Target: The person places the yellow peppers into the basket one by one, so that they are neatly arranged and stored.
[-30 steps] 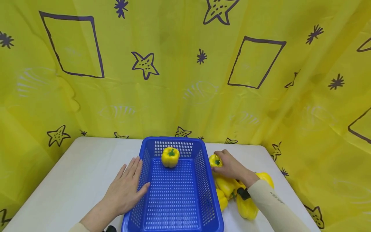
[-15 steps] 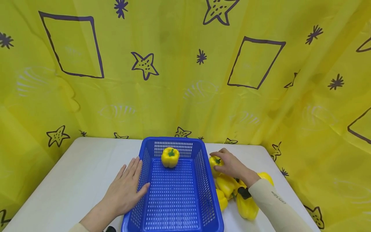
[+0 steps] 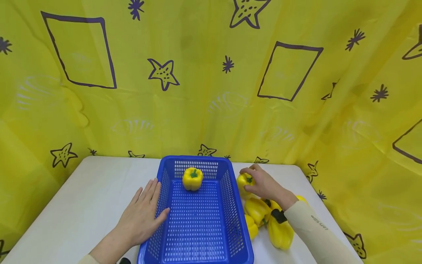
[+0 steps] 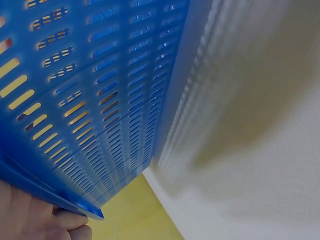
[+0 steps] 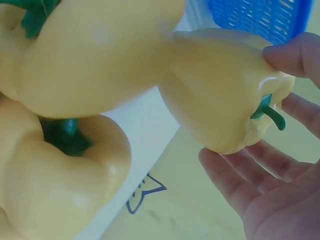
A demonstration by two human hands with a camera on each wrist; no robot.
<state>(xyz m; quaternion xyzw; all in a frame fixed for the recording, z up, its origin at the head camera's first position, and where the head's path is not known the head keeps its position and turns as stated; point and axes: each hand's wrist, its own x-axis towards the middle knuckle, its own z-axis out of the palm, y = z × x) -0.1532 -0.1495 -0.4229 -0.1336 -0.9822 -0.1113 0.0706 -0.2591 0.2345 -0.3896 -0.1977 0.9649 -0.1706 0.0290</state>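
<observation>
A blue perforated plastic basket [image 3: 196,227] stands mid-table with one yellow bell pepper [image 3: 192,180] upright near its far end. My left hand [image 3: 141,214] lies with straight fingers along the basket's left rim; in the left wrist view its fingers [image 4: 65,222] touch the rim from outside. Just outside the basket's right wall, my right hand [image 3: 265,185] holds another yellow bell pepper [image 5: 215,85] by its stem end, thumb on one side and fingers on the other. The green stem [image 5: 272,116] points toward the palm.
Several more yellow bell peppers [image 3: 257,209] lie heaped right of the basket, partly under the right forearm. One pepper [image 3: 280,233] sits nearer the front. The white table [image 3: 99,187] backs onto a yellow patterned curtain [image 3: 197,110].
My right thumb has moved from the pepper's near lower edge up onto its side, and the fingers have shifted around it. The left hand stays on the rim. The head view has shifted slightly.
</observation>
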